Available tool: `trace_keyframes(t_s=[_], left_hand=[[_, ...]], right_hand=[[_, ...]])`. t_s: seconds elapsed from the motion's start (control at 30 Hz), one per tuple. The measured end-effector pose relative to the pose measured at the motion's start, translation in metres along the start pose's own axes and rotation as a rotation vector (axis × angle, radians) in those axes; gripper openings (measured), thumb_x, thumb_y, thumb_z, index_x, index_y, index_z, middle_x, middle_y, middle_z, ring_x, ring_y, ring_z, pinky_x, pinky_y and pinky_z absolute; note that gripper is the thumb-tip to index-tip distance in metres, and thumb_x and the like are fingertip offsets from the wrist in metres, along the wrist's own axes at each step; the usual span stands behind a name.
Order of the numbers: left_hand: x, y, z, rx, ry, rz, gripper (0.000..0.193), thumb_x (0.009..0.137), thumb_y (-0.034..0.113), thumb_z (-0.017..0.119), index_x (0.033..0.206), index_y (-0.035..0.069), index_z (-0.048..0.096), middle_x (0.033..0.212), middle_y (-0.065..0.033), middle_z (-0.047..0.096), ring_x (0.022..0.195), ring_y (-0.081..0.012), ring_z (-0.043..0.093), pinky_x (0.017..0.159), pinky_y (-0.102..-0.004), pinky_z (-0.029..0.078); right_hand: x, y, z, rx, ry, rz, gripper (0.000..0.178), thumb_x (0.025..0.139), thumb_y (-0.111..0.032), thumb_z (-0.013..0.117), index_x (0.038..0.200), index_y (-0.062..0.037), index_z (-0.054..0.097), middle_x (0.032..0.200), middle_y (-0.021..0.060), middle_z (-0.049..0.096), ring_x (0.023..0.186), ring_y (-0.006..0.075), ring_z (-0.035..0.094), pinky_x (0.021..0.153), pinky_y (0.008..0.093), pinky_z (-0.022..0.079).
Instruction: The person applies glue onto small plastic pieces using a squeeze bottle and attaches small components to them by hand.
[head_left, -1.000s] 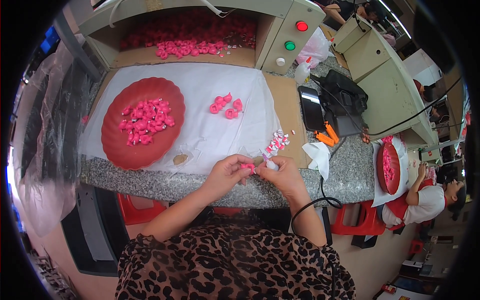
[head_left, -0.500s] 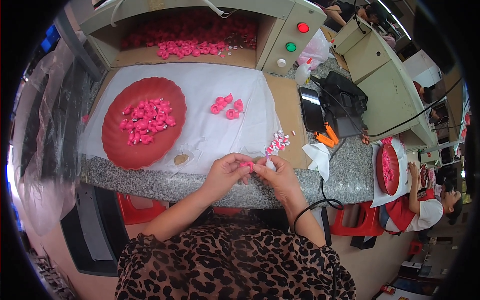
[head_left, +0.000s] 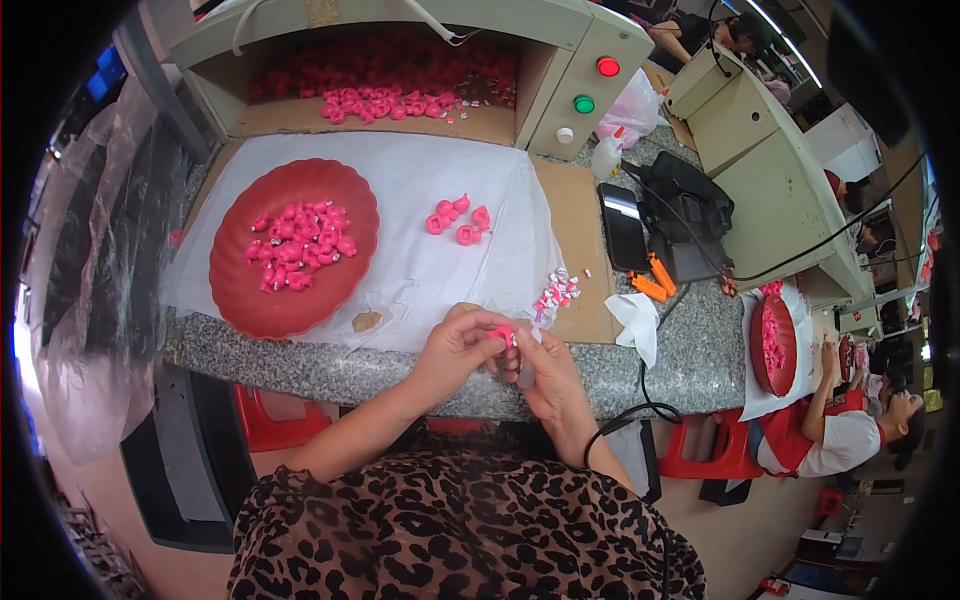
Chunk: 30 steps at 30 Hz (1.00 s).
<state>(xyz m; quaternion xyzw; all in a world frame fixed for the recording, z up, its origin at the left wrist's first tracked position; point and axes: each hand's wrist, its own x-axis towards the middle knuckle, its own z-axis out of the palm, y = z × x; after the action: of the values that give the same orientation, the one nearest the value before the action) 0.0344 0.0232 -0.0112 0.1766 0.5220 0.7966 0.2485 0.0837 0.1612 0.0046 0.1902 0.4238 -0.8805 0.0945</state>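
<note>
My left hand (head_left: 452, 352) is closed, pinching a small pink plastic piece (head_left: 502, 336) between thumb and fingertips above the bench's front edge. Close against it, my right hand (head_left: 553, 378) holds a small translucent bottle (head_left: 527, 373), partly hidden by the fingers; its tip is too blurred to make out. The fingertips of both hands meet around the pink piece. Just beyond my right hand lies a heap of tiny pink-and-white bits (head_left: 556, 290). Several loose pink pieces (head_left: 467, 234) rest on the white sheet (head_left: 415, 280) farther back.
A red scalloped dish (head_left: 235, 290) at left holds many pink pieces. Behind, a box-like machine (head_left: 562, 60) with coloured buttons has more inside. At right are a phone (head_left: 624, 228), orange tools (head_left: 648, 288), a black bag (head_left: 690, 205) and a crumpled tissue (head_left: 636, 325). A co-worker (head_left: 835, 435) sits far right.
My right hand has turned, so the bottle that stood upright by the thumb now shows below the fingers. My left hand has brought the pink piece slightly right.
</note>
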Motion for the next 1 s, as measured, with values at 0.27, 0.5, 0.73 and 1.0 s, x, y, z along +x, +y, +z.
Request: trace_keyframes(t_s=[0.27,0.5,0.73,1.0], left_hand=[[-0.008,0.01,0.008,-0.122,-0.095,-0.252,0.023,0.09,0.017,0.039,0.109,0.008,0.047,0.074,0.0008,0.046,0.048,-0.0014,0.035,0.039,-0.0145,0.024],[-0.01,0.008,0.01,-0.257,-0.016,-0.311,0.026,0.092,0.023,0.033,0.112,0.009,0.042,0.072,0.0008,0.042,0.048,-0.0022,0.031,0.04,-0.015,0.024],[-0.011,0.01,0.013,-0.194,-0.084,-0.242,0.025,0.092,0.025,0.033,0.11,0.01,0.041,0.073,0.0018,0.039,0.051,-0.0023,0.03,0.044,-0.0151,0.023],[-0.011,0.008,0.013,-0.136,-0.126,-0.257,0.025,0.091,0.029,0.033,0.107,0.011,0.039,0.072,0.0027,0.037,0.052,-0.0034,0.028,0.045,-0.0152,0.022]], right_hand=[[-0.001,0.01,0.006,-0.023,0.028,-0.098,0.014,0.081,-0.02,0.056,0.084,-0.0065,0.056,0.067,-0.0013,0.052,0.057,0.0066,0.046,0.05,0.0197,0.037],[-0.004,0.013,0.009,-0.095,0.069,-0.138,0.016,0.082,-0.022,0.055,0.087,-0.0061,0.056,0.067,-0.0018,0.052,0.058,0.0056,0.046,0.05,0.0191,0.036],[-0.006,0.013,0.011,-0.107,0.084,-0.153,0.015,0.082,-0.022,0.055,0.083,-0.0069,0.056,0.067,-0.0012,0.053,0.057,0.0073,0.047,0.05,0.0206,0.037],[-0.009,0.019,0.02,-0.105,0.13,-0.273,0.017,0.083,-0.021,0.055,0.081,-0.004,0.056,0.067,-0.0006,0.053,0.057,0.0063,0.047,0.052,0.0202,0.038]])
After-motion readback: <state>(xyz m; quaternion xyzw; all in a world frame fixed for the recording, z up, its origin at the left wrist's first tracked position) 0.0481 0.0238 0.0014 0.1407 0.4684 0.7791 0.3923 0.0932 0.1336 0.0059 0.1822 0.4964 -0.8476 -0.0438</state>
